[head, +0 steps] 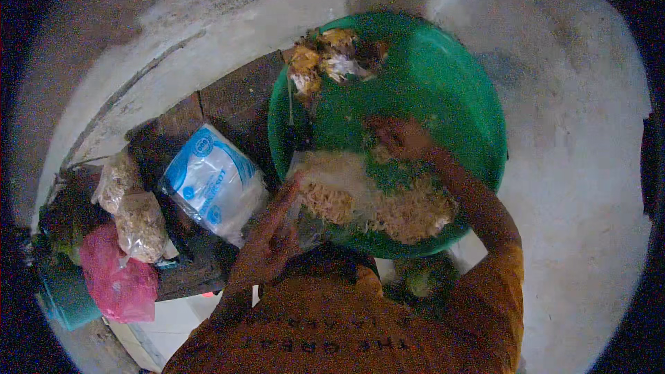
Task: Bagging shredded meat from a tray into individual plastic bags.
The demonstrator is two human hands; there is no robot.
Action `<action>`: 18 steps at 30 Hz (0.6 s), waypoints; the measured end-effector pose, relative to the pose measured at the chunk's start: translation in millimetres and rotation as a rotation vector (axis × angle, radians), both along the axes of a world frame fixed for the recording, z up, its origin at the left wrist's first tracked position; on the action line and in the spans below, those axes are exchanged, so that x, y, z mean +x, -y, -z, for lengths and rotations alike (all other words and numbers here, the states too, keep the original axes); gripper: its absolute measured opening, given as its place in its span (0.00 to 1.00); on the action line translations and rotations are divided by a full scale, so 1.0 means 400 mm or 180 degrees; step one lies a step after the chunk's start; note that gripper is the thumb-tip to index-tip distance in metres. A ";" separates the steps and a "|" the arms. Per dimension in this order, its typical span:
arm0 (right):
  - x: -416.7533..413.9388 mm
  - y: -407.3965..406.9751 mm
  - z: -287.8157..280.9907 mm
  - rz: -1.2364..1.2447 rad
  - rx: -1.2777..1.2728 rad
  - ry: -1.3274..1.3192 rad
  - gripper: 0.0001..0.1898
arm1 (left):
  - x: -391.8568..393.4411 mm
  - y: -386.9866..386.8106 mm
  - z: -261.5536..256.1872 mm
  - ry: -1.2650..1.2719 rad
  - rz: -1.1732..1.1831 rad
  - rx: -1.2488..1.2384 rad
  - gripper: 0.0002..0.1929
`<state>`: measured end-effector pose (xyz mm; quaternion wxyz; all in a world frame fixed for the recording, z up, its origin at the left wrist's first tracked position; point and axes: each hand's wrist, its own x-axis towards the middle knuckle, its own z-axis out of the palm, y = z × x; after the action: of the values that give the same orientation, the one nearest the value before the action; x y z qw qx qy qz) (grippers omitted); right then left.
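A large green plastic basin point(395, 98) is in front of me. A pale heap of shredded, noodle-like food point(415, 213) lies along its near side. My left hand point(270, 239) is at the basin's near left rim, its fingers along the edge of a clear plastic bag point(332, 163) that it appears to hold. More of the shredded food point(327, 202) shows in or beneath the bag; which one is unclear. Over the basin's middle, my right hand point(402, 137) is bent downward above a few loose shreds. Blur hides whether its fingers grip anything.
Several filled plastic bags point(337, 57) hang over or rest on the basin's far left rim. On the dark wooden bench point(239, 88) lies a blue-and-white pack of plastic bags point(213, 176). Farther left are filled clear bags point(140, 226), a pink plastic bag point(119, 275) and a teal container point(70, 291).
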<state>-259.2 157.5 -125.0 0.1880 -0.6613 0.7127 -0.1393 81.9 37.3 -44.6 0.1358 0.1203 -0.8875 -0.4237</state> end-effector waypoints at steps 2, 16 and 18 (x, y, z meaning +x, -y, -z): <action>-0.023 0.021 0.009 -0.0098 -0.0171 -0.0017 0.22 | 0.017 0.003 -0.020 0.0563 -0.0033 0.1634 0.31; 0.043 -0.133 -0.070 -0.0269 0.0352 -0.0833 0.23 | -0.017 0.004 -0.036 0.0248 -0.1001 0.0602 0.31; -0.064 -0.237 -0.067 0.0926 -0.0479 -0.0633 0.24 | -0.017 0.026 -0.012 0.0072 -0.0744 -0.0224 0.27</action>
<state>-284.6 252.3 -98.2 0.0446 -0.5740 0.8034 -0.1518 75.3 27.1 -39.9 0.1785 0.2228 -0.8832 -0.3722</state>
